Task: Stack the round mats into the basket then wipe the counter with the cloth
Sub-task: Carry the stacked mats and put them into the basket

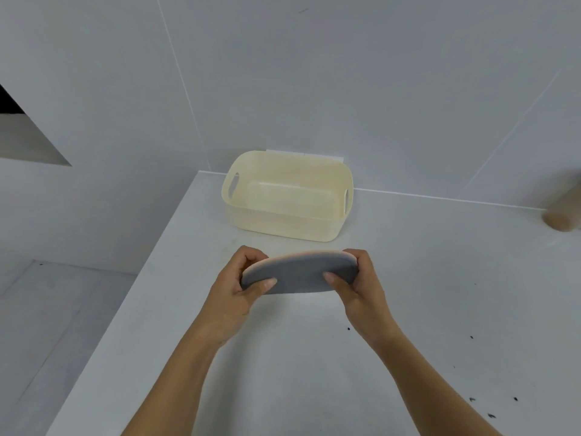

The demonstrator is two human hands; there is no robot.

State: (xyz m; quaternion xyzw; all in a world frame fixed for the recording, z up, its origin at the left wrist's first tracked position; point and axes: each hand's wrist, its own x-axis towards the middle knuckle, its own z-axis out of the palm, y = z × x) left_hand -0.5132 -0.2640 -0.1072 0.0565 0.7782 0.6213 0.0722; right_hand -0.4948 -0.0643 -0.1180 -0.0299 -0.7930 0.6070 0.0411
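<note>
mats: grey round mats (298,273), held up off the tabletop (408,278) between both hands, tilted so the flat grey face points back toward the camera. there's a pinkish edge along the top, so it looks like more than one stacked together, can't tell how many tbh

left hand: left hand (239,287) is clamped on the left edge of the mats, thumb on the near face, fingers curled round the far side

right hand: right hand (361,284) is doing the same on the right edge, thumb pressed on the near face, fingers wrapped behind

basket: cream plastic basket (287,226) sits further back on the tabletop, against the wall, just beyond the mats. nothing in it yet

mats vs basket: mats are nearer than the basket and not touching it

tabletop: white, a few dark specks (490,404) scattered on the near right

far right: some tan cylinder thing (562,212) at the edge, blurry, can't say what it is
</note>
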